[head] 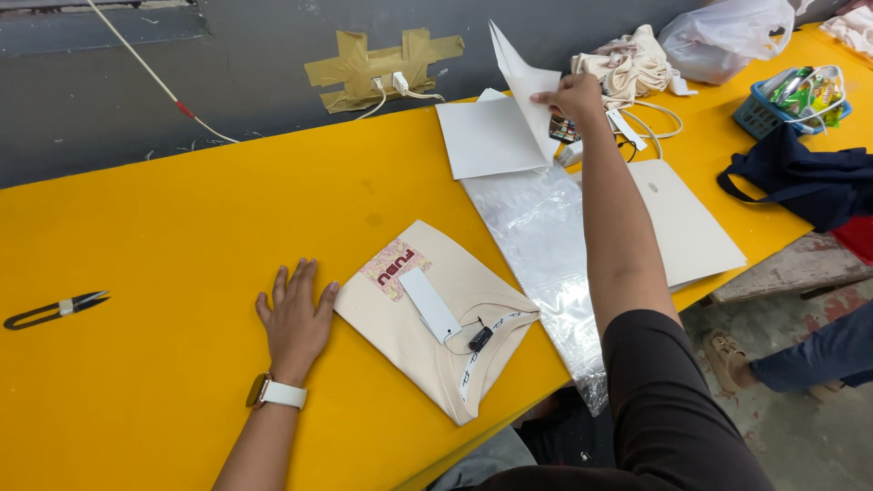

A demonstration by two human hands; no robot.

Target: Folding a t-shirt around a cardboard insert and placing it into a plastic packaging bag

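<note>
Yellow worktop (164, 227) against grey wall | clear plastic bag (536, 245) lying flat | folded cream T-shirt (436, 318), tagged, beside left hand (296, 318), open, palm down | right hand (573, 95) pinching white card sheet (523, 77), lifted off the stack | judged: insert-card step

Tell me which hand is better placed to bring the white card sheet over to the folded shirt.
Right. The right hand already pinches the lifted white sheet at the stack. The left hand lies flat on the yellow table beside the folded shirt, far from the stack.
</note>
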